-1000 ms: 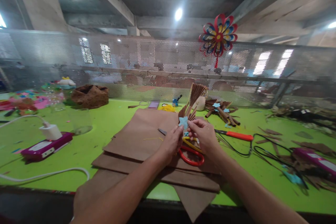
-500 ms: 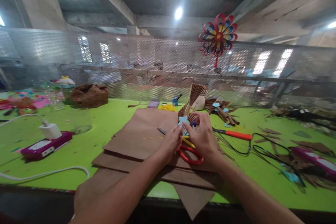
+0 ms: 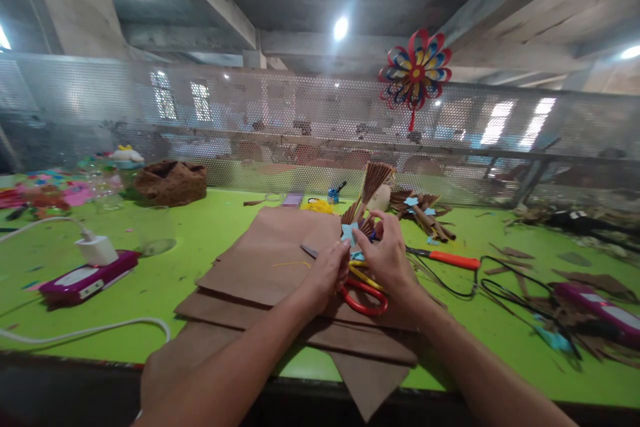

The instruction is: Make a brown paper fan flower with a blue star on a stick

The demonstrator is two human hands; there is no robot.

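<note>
The green table (image 3: 200,237) carries overlapping brown sheets (image 3: 280,247).

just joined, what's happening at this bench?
A person is working with both bare hands on a small light-blue star. The left hand pinches its lower edge, and the right hand has its thumb at the star's right side. Just behind it stands pleated brown paper. Red-handled scissors lie on stacked brown sheets, partly hidden by the left hand. An orange-handled tool lies to the right on the green table.
</note>
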